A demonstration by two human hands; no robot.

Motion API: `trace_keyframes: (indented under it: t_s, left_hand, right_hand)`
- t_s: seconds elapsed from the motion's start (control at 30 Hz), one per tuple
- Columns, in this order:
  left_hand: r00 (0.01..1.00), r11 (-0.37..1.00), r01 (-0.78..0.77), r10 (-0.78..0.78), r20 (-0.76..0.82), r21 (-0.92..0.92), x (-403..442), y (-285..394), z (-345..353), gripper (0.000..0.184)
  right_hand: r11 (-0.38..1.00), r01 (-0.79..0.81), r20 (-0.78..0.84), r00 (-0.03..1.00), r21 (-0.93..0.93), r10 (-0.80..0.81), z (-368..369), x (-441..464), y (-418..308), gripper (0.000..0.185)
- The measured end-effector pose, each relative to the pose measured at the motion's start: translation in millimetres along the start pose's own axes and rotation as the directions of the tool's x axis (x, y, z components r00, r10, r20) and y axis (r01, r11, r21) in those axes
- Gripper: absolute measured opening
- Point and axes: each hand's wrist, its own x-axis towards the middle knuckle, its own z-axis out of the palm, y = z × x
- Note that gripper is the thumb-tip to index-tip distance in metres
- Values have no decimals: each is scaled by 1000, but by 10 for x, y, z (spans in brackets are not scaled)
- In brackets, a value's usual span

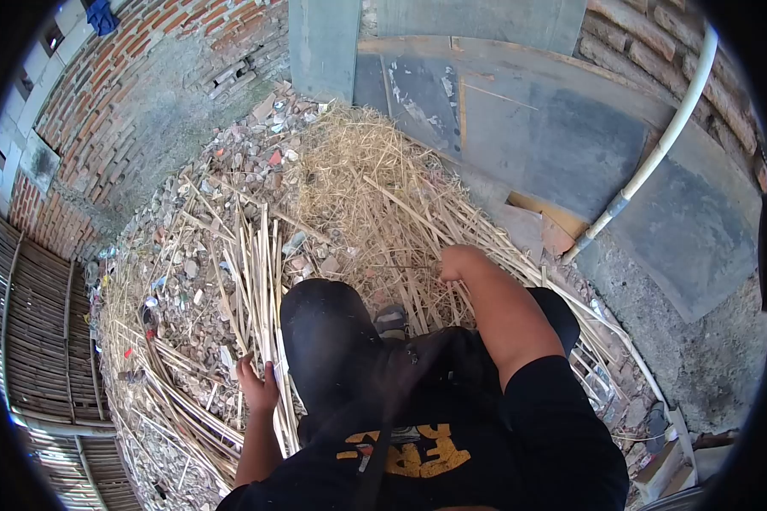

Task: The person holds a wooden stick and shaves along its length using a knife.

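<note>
My left hand (257,385) is low at the left, fingers apart, beside a bundle of long pale bamboo strips (268,289) lying on the rubble. My right hand (457,263) is in front of my right knee, its fingers curled closed. A thin dark rod or blade (407,266) extends leftward from that hand, over the straw and strips; its grip is hidden. Below and around the right hand lie more bamboo strips (477,228) and dry shavings (349,162).
Rubble (187,268) covers the ground at the left. A brick wall (102,128) and a slatted bamboo screen (38,315) stand beyond it. Grey panels (554,136) and a white pipe (669,140) are at the right. More strips (179,400) lie at the lower left.
</note>
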Motion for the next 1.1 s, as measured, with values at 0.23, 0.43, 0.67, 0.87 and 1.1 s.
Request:
trace_keyframes:
  t_s: [0.23, 0.43, 0.67, 0.87, 1.1]
  left_hand:
    - [924, 782, -338, 170, -342, -524, 887, 1251, -50, 51]
    - [955, 817, -282, 290, -64, -503, 936, 1714, 295, 68]
    - [909, 803, -397, 410, -71, -444, 982, 1800, 160, 80]
    - [907, 785, -408, 407, -109, -466, 1022, 1728, 191, 79]
    - [921, 777, -371, 379, -92, -510, 1021, 1731, 252, 80]
  right_hand:
    - [997, -14, -169, 985, 71, 26, -267, -31, 175, 42]
    - [975, 112, -537, 844, 194, 10, -905, -752, 133, 34]
    - [929, 213, -759, 643, 303, 100, -1268, -1558, 541, 30]
    - [915, 45, -642, 726, 402, 246, -620, -1805, 1377, 34]
    - [640, -58, -462, 642, 766, 611, 1630, -1957, 2401, 34]
